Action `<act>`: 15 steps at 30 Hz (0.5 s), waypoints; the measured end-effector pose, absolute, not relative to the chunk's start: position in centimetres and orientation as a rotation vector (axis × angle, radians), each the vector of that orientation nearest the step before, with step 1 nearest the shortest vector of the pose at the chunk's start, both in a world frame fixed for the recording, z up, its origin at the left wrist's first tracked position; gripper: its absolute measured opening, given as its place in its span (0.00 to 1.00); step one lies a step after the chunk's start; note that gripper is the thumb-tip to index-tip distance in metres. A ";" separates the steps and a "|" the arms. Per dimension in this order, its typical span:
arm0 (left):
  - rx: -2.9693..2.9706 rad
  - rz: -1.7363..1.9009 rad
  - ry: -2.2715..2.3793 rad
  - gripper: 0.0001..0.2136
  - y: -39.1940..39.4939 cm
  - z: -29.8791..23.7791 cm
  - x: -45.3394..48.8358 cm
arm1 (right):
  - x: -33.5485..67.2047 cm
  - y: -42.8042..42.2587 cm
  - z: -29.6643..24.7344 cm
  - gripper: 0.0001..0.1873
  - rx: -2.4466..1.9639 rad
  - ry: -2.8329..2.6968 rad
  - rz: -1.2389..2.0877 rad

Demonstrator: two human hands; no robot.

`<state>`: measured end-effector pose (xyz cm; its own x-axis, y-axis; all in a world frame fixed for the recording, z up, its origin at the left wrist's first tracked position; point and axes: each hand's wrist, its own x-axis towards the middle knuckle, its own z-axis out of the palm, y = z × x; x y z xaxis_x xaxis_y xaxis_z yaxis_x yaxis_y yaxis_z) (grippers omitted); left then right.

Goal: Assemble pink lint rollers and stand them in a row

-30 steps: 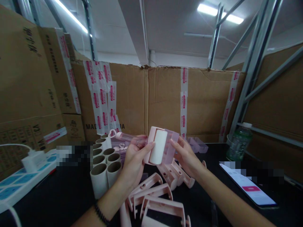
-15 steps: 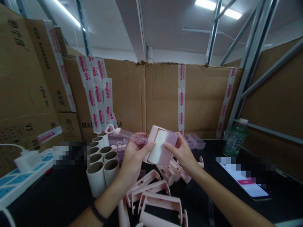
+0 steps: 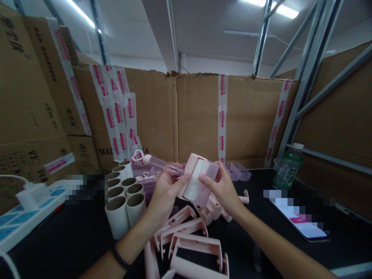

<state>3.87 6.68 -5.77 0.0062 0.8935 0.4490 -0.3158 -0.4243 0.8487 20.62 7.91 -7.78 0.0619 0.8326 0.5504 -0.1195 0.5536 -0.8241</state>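
Pink holder [image 3: 190, 162] with white roll [image 3: 194, 181], centre frame. Left fingers [image 3: 182, 180] grip holder plus clear tube [image 3: 163, 164]; right fingers [image 3: 207, 183] pinch lilac cover [image 3: 210, 169]. Step looks like seating cover over roll; next move calls for square, even pressure. Pink frames [image 3: 198, 239] lower centre.

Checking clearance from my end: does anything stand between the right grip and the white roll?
Yes: the purple cover, held in the right grip, lies over the right part of the white roll. The roll's left part shows bare, with the left grip beside it on the pink holder.
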 end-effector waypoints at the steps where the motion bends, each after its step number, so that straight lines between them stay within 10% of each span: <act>1: 1.309 1.597 0.646 0.15 6.7 -5.7 3.9 | 20.6 7.9 -7.8 0.26 -0.695 -1.314 0.813; 15: 1.242 1.444 0.533 0.13 6.0 -5.5 4.3 | 20.6 8.0 -8.7 0.24 -0.716 -1.289 0.751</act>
<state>4.25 6.04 -5.55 0.1541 0.9068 0.3924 -0.4344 -0.2946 0.8512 20.60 8.01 -8.66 0.1194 0.8176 0.5633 -0.0869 0.5738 -0.8144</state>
